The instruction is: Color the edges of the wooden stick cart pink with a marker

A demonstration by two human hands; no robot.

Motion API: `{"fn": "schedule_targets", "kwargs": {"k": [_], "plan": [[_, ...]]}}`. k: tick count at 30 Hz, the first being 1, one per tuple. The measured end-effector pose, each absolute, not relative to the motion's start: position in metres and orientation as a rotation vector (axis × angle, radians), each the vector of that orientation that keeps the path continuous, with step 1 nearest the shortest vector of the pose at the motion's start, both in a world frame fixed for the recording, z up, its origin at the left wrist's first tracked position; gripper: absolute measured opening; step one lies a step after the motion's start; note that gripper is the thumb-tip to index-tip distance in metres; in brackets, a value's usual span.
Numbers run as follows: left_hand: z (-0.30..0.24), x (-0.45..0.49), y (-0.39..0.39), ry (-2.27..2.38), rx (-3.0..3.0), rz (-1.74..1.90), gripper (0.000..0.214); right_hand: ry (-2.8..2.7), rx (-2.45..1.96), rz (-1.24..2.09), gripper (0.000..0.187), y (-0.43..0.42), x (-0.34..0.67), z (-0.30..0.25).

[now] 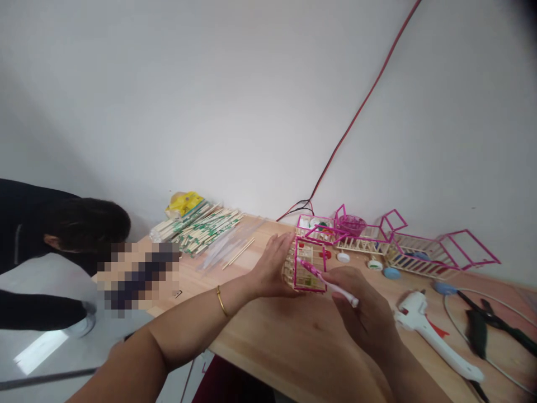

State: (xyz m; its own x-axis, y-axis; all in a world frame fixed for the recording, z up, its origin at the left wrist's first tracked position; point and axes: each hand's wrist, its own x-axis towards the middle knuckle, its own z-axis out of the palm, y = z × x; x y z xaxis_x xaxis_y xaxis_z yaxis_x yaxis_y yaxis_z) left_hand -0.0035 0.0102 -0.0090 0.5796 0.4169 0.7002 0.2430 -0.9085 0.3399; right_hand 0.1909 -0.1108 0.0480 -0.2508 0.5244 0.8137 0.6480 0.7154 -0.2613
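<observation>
My left hand (272,268) is wrapped around the side of a small box made of wooden sticks (288,270), whose open frame has pink edges. In my right hand (364,305) is a paintbrush (338,290) with a white handle and a pink end. The brush's pink end lies over the front of the box, near the left pink edge; whether it touches the stick cannot be made out. Behind the box stands a row of similar stick boxes (363,245) with pink frames. A pink cup (351,225) rests among them.
White caps (343,257) and a blue lid (392,273) lie by the boxes. A white glue gun (444,341) and dark-handled pliers (489,319) lie at right. Bundled chopsticks (210,226) lie at left. Another person (96,224) bends beside the table.
</observation>
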Motion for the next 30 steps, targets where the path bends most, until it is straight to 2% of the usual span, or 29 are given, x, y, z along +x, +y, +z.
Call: {"fn": "schedule_targets", "kwargs": {"k": [18, 26, 30], "plan": [[-0.010, -0.003, 0.000, 0.569, 2.778, 1.248, 0.127, -1.947, -0.831, -0.340, 0.030, -0.112, 0.188, 0.049], [-0.009, -0.001, -0.002, 0.597, 2.808, 1.255, 0.125, -2.013, -0.774, -0.493, 0.025, -0.116, 0.187, 0.049], [-0.009, -0.001, -0.002, 0.609, 2.807, 1.239, 0.126, -1.961, -0.798, -0.490, 0.032, -0.117, 0.188, 0.050]]}}
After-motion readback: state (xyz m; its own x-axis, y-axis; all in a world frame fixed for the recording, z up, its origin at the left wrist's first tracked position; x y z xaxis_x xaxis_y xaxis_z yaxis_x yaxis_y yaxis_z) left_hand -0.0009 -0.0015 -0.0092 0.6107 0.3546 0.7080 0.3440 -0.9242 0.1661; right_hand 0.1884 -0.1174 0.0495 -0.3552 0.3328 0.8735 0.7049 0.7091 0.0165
